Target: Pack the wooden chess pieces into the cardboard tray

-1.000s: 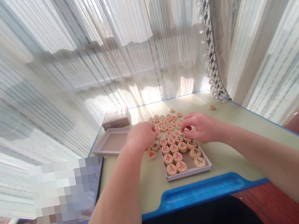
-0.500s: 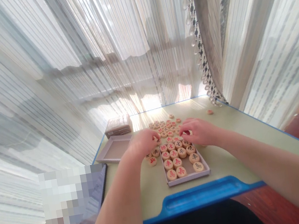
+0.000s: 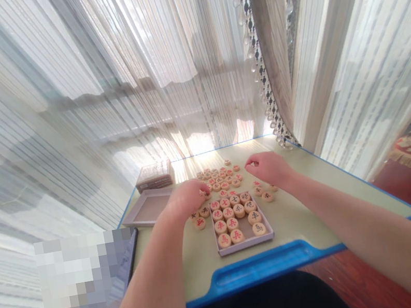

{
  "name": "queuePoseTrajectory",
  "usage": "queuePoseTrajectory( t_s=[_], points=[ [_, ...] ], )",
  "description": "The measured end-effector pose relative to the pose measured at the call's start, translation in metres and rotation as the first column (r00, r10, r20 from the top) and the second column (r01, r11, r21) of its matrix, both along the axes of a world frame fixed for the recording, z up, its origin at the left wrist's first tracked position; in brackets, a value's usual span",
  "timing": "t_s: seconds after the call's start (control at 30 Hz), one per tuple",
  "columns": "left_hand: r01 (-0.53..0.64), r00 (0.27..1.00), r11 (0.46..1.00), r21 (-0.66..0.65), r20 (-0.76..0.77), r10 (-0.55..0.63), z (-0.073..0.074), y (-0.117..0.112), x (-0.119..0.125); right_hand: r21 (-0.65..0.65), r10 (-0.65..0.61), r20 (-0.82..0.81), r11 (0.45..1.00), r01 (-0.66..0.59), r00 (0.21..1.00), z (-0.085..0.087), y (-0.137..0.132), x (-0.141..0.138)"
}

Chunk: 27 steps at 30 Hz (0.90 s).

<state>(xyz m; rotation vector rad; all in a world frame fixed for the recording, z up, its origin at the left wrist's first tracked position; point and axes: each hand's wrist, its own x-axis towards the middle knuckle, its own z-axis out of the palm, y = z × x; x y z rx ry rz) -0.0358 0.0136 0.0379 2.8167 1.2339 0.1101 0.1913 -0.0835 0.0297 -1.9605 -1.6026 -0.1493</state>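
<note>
An open, shallow box tray (image 3: 246, 246) holds rows of round wooden Chinese chess pieces, marked red on the left and black on the right. A gap shows in its third column, in the two nearest rows. Beyond the tray lies a cluster of loose Chinese chess pieces (image 3: 224, 185). My left hand (image 3: 187, 197) is at the cluster's left edge, fingers curled down beside a piece; whether it grips one is hidden. My right hand (image 3: 270, 168) is over the table right of the cluster. Its fingers are closed together, and anything inside them is hidden.
Several loose pieces lie left of the tray, including a red one (image 3: 200, 223), and right of it, including a black one (image 3: 267, 196). An empty box lid (image 3: 132, 222) and a brown box (image 3: 154, 175) stand at the left. A dark-edged screen (image 3: 132, 263) borders the table.
My right hand has moved away from the cluster, up and to the right, uncovering pieces right of the tray. My left hand stays near the cluster's left edge. The view has shifted slightly.
</note>
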Motion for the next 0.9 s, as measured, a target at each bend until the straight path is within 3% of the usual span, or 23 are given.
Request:
queuePoseTrajectory(
  t_s=[0.1,0.3,0.43,0.5,0.57,0.63,0.7,0.77,0.9],
  points=[
    [0.011,1.000,1.000,0.013,0.010,-0.011,-0.003,0.002,-0.001,-0.036,-0.019,-0.025,0.999,0.018,1.000,0.002,0.001,0.007],
    [0.021,1.000,1.000,0.020,-0.006,-0.021,-0.003,0.002,-0.003,-0.093,0.189,-0.023,0.977,-0.191,0.982,0.006,-0.005,-0.003],
    [0.026,1.000,0.999,0.020,-0.018,-0.026,-0.003,0.002,-0.001,-0.140,0.334,-0.040,0.931,-0.336,0.942,0.016,-0.037,-0.025],
    [0.018,0.999,1.000,0.021,-0.035,-0.017,-0.003,0.002,0.001,-0.156,0.368,-0.101,0.912,-0.380,0.924,0.012,-0.062,-0.038],
    [0.015,0.999,1.000,0.016,-0.049,-0.014,-0.003,0.003,0.002,-0.070,0.366,-0.131,0.924,-0.377,0.921,0.000,-0.085,-0.049],
    [0.017,0.999,1.000,0.013,-0.051,-0.016,-0.004,0.004,0.003,0.103,0.359,-0.135,0.932,-0.347,0.924,-0.016,-0.101,-0.055],
    [0.013,0.999,1.000,0.010,-0.047,-0.012,-0.005,0.005,0.003,0.249,0.370,-0.131,0.910,-0.331,0.920,-0.030,-0.110,-0.058],
    [0.005,1.000,1.000,0.002,-0.031,-0.005,-0.005,0.004,0.003,0.303,0.374,-0.151,0.899,-0.317,0.915,-0.038,-0.111,-0.058],
    [-0.008,1.000,1.000,-0.002,0.001,0.008,-0.003,0.001,0.004,0.268,0.366,-0.172,0.911,-0.315,0.914,-0.037,-0.103,-0.056]
  ],
)
